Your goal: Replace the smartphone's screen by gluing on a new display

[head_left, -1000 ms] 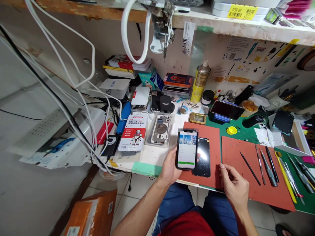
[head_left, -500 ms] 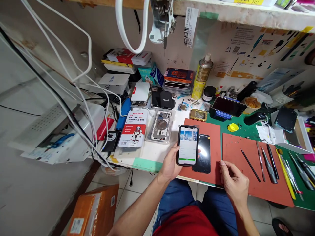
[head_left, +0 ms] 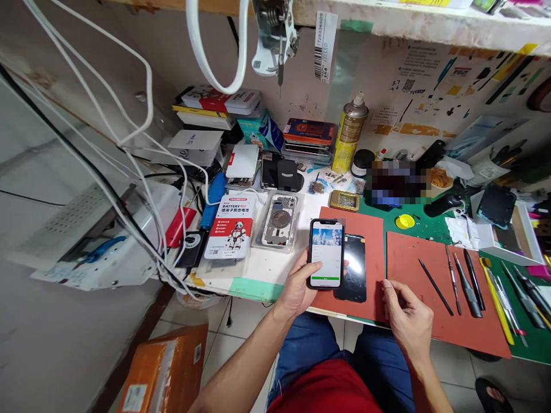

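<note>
A black-framed smartphone (head_left: pixel 326 255), its screen lit with a snowy picture at the top and a green bar at the bottom, rests in my left hand (head_left: pixel 298 287). My left thumb lies over the screen. Partly behind the phone, a dark phone screen panel (head_left: pixel 355 272) lies on the reddish-brown mat (head_left: pixel 375 246). My right hand (head_left: pixel 408 315) hovers at the front edge of a second reddish-brown mat (head_left: pixel 408 258). Its fingers are curled, with thumb and forefinger close together; whether anything small is between them I cannot make out.
Several slim tools, among them a black stick (head_left: pixel 435 287) and a yellow brush (head_left: pixel 495 298), lie at the right. An opened phone housing (head_left: pixel 280 221) and a battery box (head_left: pixel 230 229) are at the left. Behind stand a spray can (head_left: pixel 349 135) and a small metal tin (head_left: pixel 344 200).
My left thumb has moved from the phone's edge onto its screen. My right hand keeps its pose. The whole view has shifted slightly.
</note>
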### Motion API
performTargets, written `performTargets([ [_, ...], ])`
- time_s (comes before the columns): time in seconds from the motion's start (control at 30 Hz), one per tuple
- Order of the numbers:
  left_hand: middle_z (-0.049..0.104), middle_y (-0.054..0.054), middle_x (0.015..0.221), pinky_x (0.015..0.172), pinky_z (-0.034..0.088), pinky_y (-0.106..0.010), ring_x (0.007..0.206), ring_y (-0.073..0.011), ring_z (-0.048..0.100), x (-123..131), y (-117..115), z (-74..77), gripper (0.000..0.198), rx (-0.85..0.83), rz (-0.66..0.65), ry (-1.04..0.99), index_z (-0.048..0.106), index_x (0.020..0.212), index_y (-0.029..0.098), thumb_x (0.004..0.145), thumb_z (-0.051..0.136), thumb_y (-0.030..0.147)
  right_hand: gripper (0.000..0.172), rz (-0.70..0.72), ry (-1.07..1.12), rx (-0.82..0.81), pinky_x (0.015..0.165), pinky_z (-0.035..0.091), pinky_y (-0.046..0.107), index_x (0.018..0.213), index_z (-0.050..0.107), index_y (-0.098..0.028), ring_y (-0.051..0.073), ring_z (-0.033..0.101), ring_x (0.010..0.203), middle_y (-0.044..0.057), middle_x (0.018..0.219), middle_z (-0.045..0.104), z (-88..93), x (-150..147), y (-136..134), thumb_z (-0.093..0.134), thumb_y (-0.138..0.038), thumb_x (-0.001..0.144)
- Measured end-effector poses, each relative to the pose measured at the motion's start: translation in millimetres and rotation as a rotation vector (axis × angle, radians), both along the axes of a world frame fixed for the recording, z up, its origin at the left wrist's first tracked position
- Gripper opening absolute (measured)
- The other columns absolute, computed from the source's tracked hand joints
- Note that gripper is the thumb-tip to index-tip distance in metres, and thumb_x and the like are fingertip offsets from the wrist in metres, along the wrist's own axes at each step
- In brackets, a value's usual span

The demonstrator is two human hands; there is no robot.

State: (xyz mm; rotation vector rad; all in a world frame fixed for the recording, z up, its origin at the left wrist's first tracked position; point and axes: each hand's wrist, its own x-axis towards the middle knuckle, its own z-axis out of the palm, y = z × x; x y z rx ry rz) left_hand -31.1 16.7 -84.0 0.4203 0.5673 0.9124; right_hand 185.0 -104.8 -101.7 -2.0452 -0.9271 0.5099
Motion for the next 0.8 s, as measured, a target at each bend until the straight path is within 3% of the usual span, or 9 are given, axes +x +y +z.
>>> performTargets([
  [0.37,0.075,-0.013,0.138,0.108,0.055,-0.060,0.125,-0.0406,0.072,-0.1,1.5,5.6,0.062,-0.098,0.009,-0.126,0.053,0.156,0.022,0.094,0.060,0.029,0.053,0.023,-0.072,0.036,0.048,0.041,0.025,0.096,0.081,-0.017,0.012,0.051,0.050,0.002,0.067,0.069,3.1,-2.4,0.2,0.064,-0.067,0.096],
  [0.47,0.075,-0.013,0.138,0.108,0.055,-0.060,0.125,-0.0406,0.073,0.6,2.5,6.7,0.061,-0.115,0.015,-0.149,0.054,0.155,0.022,0.094,0.059,0.030,0.047,0.067,-0.161,0.103,0.059,0.050,0.026,0.098,0.079,-0.018,0.015,0.062,0.062,0.006,0.081,0.075,6.9,-14.8,0.1,0.062,-0.061,0.101],
  [0.57,0.076,-0.013,0.136,0.108,0.054,-0.060,0.125,-0.0406,0.073,0.7,3.3,6.8,0.060,-0.117,0.024,-0.155,0.056,0.153,0.021,0.095,0.058,0.032,0.040,0.195,-0.395,0.164,0.075,0.056,0.031,0.108,0.073,-0.018,0.020,0.068,0.078,0.009,0.093,0.074,10.3,-40.3,2.1,0.062,-0.055,0.103],
  [0.7,0.077,-0.014,0.134,0.109,0.054,-0.060,0.125,-0.0409,0.072,0.2,4.2,6.4,0.058,-0.117,0.023,-0.144,0.057,0.152,0.019,0.096,0.057,0.036,0.066,0.292,-0.643,0.061,0.095,0.057,0.052,0.131,0.061,-0.011,0.037,0.063,0.115,0.025,0.127,0.066,10.6,-75.8,9.0,0.060,-0.069,0.099],
  [0.8,0.076,-0.014,0.135,0.109,0.053,-0.060,0.126,-0.0407,0.072,0.2,4.5,5.3,0.058,-0.124,0.023,-0.140,0.058,0.152,0.019,0.097,0.056,0.037,0.067,0.300,-0.712,-0.008,0.099,0.055,0.060,0.139,0.055,-0.009,0.042,0.058,0.123,0.030,0.137,0.061,9.8,-88.4,13.9,0.054,-0.065,0.103],
])
